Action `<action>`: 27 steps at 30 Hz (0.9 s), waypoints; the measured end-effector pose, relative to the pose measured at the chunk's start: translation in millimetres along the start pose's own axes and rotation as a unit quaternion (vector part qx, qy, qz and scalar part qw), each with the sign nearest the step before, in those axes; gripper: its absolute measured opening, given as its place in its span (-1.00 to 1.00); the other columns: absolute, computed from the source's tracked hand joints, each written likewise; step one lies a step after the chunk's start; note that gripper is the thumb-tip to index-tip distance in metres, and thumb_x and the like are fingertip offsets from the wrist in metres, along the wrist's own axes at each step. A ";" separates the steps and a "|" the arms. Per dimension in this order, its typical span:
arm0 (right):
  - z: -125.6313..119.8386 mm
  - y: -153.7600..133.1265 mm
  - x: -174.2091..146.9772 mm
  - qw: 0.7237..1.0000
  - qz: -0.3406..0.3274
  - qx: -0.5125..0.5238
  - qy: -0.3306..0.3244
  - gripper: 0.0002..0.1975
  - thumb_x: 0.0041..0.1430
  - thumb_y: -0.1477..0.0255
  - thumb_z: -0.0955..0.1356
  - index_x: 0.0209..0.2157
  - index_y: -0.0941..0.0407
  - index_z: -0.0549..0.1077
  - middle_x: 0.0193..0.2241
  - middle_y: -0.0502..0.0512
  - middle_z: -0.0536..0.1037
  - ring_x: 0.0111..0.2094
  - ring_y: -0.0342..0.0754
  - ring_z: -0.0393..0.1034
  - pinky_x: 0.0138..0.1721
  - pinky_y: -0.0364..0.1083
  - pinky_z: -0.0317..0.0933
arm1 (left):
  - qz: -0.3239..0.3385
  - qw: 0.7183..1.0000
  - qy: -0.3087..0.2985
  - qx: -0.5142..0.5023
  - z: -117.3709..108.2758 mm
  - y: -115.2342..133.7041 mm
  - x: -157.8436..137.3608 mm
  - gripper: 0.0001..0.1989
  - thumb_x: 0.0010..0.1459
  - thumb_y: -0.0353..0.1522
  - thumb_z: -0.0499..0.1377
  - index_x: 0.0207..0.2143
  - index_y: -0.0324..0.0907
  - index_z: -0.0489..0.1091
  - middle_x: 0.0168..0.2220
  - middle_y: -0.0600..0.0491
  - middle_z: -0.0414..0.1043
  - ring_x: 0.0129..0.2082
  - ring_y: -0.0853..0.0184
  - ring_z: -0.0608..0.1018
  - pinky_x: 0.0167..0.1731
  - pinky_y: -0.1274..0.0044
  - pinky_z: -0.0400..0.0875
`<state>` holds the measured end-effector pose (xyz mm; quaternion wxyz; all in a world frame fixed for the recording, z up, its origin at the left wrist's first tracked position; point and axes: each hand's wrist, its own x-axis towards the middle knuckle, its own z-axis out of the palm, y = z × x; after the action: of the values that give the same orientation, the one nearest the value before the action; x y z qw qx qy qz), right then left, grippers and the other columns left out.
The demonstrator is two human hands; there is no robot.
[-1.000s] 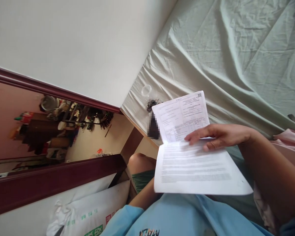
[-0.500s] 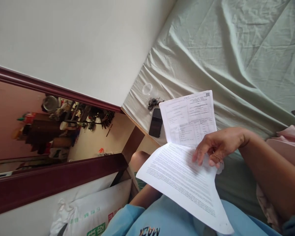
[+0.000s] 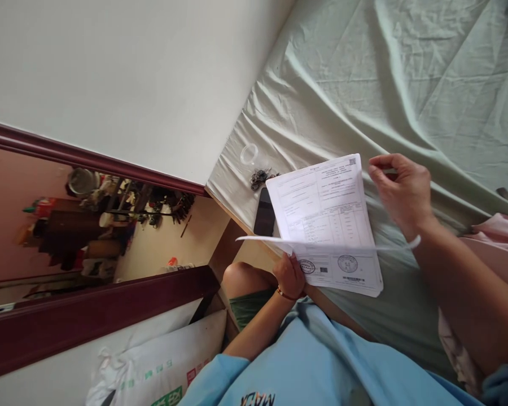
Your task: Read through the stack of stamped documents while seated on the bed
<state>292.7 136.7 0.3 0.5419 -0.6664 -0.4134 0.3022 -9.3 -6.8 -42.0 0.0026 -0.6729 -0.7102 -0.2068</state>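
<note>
My left hand [image 3: 290,276] is closed on the lower left edge of a stack of printed papers [image 3: 336,194]. Tables of text, a square code and round stamps show on the stack's face. One sheet [image 3: 355,247] stands up across the stack, seen nearly edge-on, its far end close to my right wrist. Just off the stack's upper right corner is my right hand [image 3: 402,189], fingers curled with thumb and forefinger drawn together. I see nothing between them. A black phone [image 3: 264,215] lies partly under the papers' left edge.
Beside the phone on the green bedsheet [image 3: 406,73] lie some keys [image 3: 259,178] and a clear round container [image 3: 249,154]. Pink cloth [image 3: 497,228] is at the right. A white printed sack [image 3: 165,355] stands at lower left, below a dark red-framed mirror [image 3: 110,225].
My right hand has moved up and away from the upper sheet. That sheet has swung from lying over my lap to standing edge-on, uncovering the stamps and my left hand.
</note>
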 end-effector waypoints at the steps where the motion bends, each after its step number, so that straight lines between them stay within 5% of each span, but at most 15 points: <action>1: 0.4 0.4 -0.3 1.000 0.002 -0.014 -0.011 -0.74 0.13 0.27 0.42 -0.19 0.08 0.65 -0.27 0.06 0.66 -0.41 -0.10 0.40 -0.27 -0.05 0.27 | 0.013 1.000 0.001 0.001 2.3 -3.4 -1.1 -0.57 0.49 -0.13 -0.01 -0.30 -0.20 0.46 -0.48 0.00 0.42 -0.51 0.28 0.49 -0.47 0.44 0.39; 4: 0.2 -2.9 -1.7 0.998 0.033 -0.010 -0.061 -0.69 0.07 0.21 0.43 -0.20 0.09 0.64 -0.31 0.05 0.65 -0.44 -0.09 0.38 -0.32 -0.05 0.26 | 0.034 0.999 0.005 0.005 6.1 -10.6 -3.8 -0.49 0.51 -0.13 -0.16 -0.36 -0.12 0.43 -0.56 -0.08 0.38 -0.55 0.16 0.46 -0.51 0.35 0.31; 8: -1.7 -12.3 -4.4 0.995 0.052 -0.025 -0.078 -0.77 -0.04 0.26 0.43 -0.35 0.08 0.61 -0.56 -0.07 0.48 -0.54 -0.14 0.21 -0.44 -0.10 0.10 | 0.020 1.000 -0.015 -0.007 7.0 -14.8 -6.3 -0.58 0.48 -0.12 -0.10 -0.21 -0.09 0.47 -0.49 -0.13 0.44 -0.50 0.11 0.51 -0.46 0.29 0.38; 16: -5.7 -18.2 -7.0 0.996 -0.031 -0.026 -0.078 -0.94 -0.03 0.41 0.34 -0.51 0.09 0.45 -0.59 -0.10 0.28 -0.50 -0.18 0.09 -0.42 -0.13 0.00 | 0.002 1.000 -0.009 -0.013 9.9 -15.7 -6.3 -0.53 0.47 -0.03 -0.16 -0.17 -0.07 0.44 -0.50 -0.16 0.44 -0.50 0.06 0.50 -0.47 0.25 0.37; 21: -7.6 -22.9 -9.1 0.991 -0.062 0.068 -0.101 -0.84 0.01 0.37 0.46 -0.55 0.10 0.45 -0.56 -0.08 0.34 -0.47 -0.16 0.20 -0.43 -0.14 0.10 | -0.011 1.000 -0.027 -0.011 5.9 -8.3 -3.0 -0.48 0.47 -0.01 -0.22 -0.25 -0.06 0.39 -0.52 -0.15 0.41 -0.52 0.08 0.50 -0.48 0.27 0.35; 24: -13.1 -23.3 -9.1 0.950 -0.016 0.223 -0.218 -0.84 -0.03 0.36 0.57 -0.41 0.08 0.59 -0.47 -0.05 0.51 -0.45 -0.12 0.35 -0.41 -0.12 0.24 | 0.001 1.000 -0.010 -0.017 3.7 -3.2 -0.6 -0.45 0.49 -0.02 -0.24 -0.36 -0.09 0.35 -0.57 -0.09 0.37 -0.56 0.16 0.47 -0.50 0.34 0.27; 27: -21.9 -23.6 -5.4 0.846 -0.005 0.349 -0.403 -0.85 0.08 0.33 0.57 -0.39 0.09 0.64 -0.37 0.04 0.59 -0.37 -0.08 0.45 -0.31 -0.09 0.36 | -0.005 0.999 -0.005 -0.039 1.3 1.7 1.9 -0.43 0.49 -0.01 -0.18 -0.41 -0.12 0.34 -0.60 -0.02 0.32 -0.59 0.25 0.42 -0.53 0.39 0.23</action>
<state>303.5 123.2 28.0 0.5265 -0.2507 -0.4657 0.6656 -7.5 -4.5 -42.1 -0.0282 -0.6704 -0.7048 -0.2304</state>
